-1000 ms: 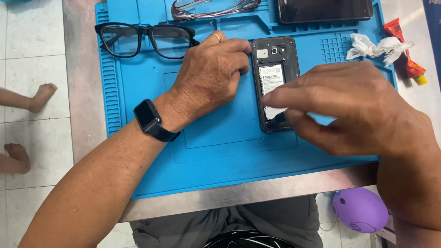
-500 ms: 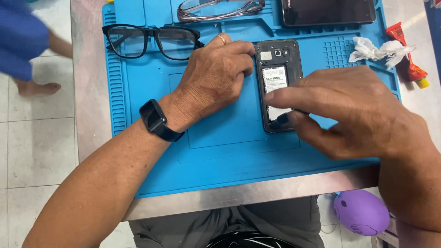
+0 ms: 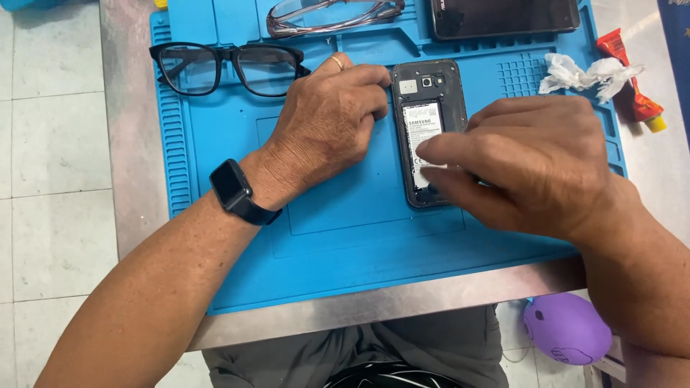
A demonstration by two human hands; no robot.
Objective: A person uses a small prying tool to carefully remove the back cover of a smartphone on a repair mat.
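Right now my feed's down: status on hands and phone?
Left hand steadies the opened phone. Right hand fingertips on its battery. Nothing blocking.

On my blue mat (image 3: 323, 237) I counted two pairs of glasses, one black-framed (image 3: 226, 68) and one clear-framed (image 3: 330, 14). There were two phones, one opened (image 3: 428, 129) and one dark-screened (image 3: 503, 16). One crumpled tissue (image 3: 586, 73) and one red tube (image 3: 632, 97) lay alongside.

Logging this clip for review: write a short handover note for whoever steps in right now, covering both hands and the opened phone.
Left hand: rests on the blue mat, fingertips steadying the left edge of the phone.
Right hand: fingers on the battery, lower part.
Phone: face down on the mat, back cover off, battery seated in its bay.
Done: back opened.
Left: battery not yet out.
Nearby: black glasses, crumpled tissue.
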